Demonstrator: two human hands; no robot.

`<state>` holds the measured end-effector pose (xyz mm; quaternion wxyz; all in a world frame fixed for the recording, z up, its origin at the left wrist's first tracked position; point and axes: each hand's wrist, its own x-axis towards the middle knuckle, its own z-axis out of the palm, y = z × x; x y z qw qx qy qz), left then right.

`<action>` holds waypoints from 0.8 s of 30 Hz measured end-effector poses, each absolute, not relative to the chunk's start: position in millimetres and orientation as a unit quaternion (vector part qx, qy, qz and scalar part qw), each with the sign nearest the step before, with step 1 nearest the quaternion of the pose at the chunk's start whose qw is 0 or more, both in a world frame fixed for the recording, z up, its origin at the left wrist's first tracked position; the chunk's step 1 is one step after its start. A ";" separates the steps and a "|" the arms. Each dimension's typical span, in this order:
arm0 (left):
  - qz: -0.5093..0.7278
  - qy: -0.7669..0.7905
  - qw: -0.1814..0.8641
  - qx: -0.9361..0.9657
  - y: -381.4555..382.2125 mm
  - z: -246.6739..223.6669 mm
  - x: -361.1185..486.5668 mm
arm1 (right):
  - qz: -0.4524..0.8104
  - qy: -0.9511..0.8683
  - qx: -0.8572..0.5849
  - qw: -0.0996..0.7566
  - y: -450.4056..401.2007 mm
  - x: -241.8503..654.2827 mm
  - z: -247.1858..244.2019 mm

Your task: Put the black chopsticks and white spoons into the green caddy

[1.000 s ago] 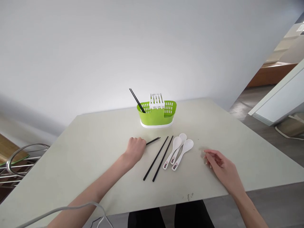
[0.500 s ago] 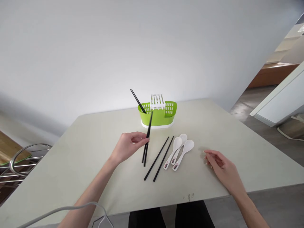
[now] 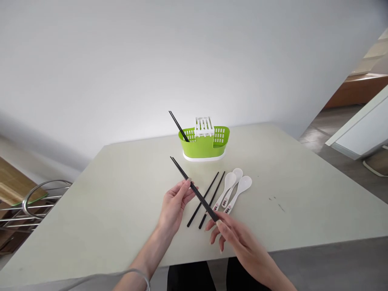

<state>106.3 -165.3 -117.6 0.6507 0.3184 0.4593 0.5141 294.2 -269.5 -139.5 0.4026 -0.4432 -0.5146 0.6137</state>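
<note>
A pair of black chopsticks [image 3: 200, 197] is held slanting above the table, thin tips toward the upper left. My left hand [image 3: 176, 202] pinches the pair near the middle between thumb and fingers. At the thick lower ends, my right hand [image 3: 239, 238] grips with thumb and forefinger, its other fingers loosely curled. Beneath the held pair, two more black chopsticks [image 3: 194, 217] lie on the table. White spoons [image 3: 244, 184] with printed handles rest beside them, their handle ends partly hidden by my right hand. Farther back stands a green cutlery basket [image 3: 198, 149] with two chopsticks [image 3: 178, 124] leaning in its left compartment.
A white slatted piece [image 3: 204, 126] tops the basket's middle. The pale table [image 3: 127, 173] meets a wall behind. Left of it is a metal rack [image 3: 39, 202] with a wooden board [image 3: 18, 182]. A grey cable [image 3: 100, 276] crosses near my left forearm.
My right hand has come in from the right and taken the chopsticks' thick ends. The pair has turned, its tips swinging to the left. The view has shifted slightly.
</note>
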 end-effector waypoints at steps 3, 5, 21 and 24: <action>0.521 0.459 0.643 0.322 -172.3 -119.3 108.4 | 0.648 -0.478 -0.427 0.412 -266.0 284.9 -138.1; 0.519 0.461 0.641 0.327 -177.8 -120.2 109.1 | 0.654 -0.468 -0.435 0.404 -265.3 282.5 -140.7; 0.483 0.486 0.636 0.355 -183.8 -128.8 87.5 | 0.687 -0.454 -0.451 0.343 -279.5 293.0 -152.0; 0.481 0.497 0.633 0.348 -181.6 -127.2 84.0 | 0.698 -0.443 -0.447 0.343 -282.1 294.4 -152.1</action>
